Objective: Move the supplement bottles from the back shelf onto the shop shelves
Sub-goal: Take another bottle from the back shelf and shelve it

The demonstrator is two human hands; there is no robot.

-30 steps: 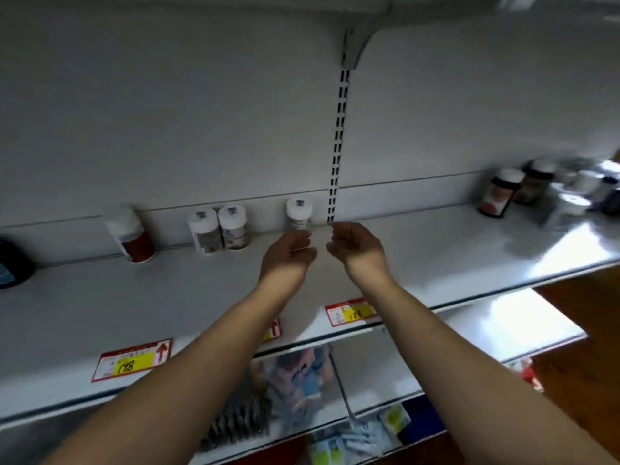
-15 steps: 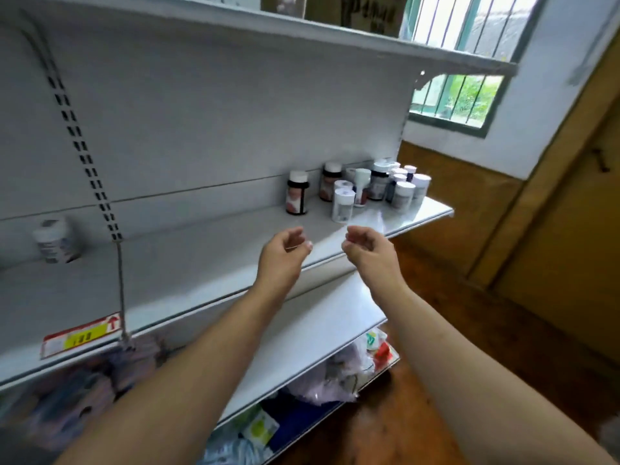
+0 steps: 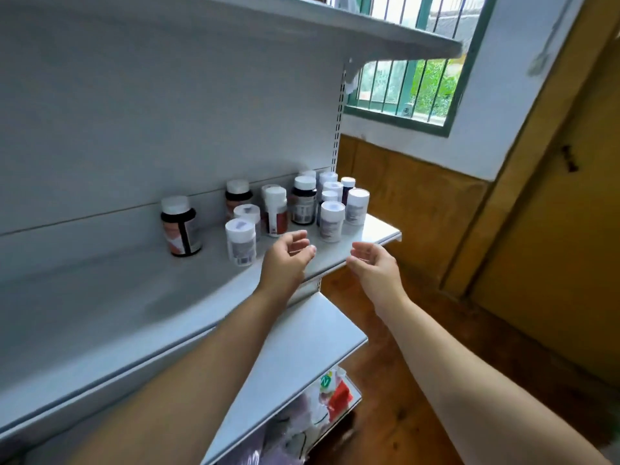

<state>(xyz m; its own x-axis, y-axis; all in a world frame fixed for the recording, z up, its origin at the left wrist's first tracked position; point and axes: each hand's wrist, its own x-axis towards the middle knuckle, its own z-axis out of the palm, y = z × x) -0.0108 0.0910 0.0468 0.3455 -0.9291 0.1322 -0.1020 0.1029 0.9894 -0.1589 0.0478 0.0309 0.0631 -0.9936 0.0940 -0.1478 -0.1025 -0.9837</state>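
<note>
Several supplement bottles stand clustered at the right end of the white shelf. A dark bottle with a white cap stands apart on the left. A white bottle is the nearest one, just left of my left hand. Another white bottle stands behind the gap between my hands. My right hand hovers at the shelf's front edge. Both hands are empty, with fingers loosely curled, and touch nothing.
The upper shelf overhangs the bottles. A lower shelf juts out below my arms, with packaged goods under it. A barred window and a wooden wall lie to the right, over a wooden floor.
My view swung right along the shelf, from the price-tagged section to the bottle cluster at its end. Both hands stayed empty and moved closer to the cluster.
</note>
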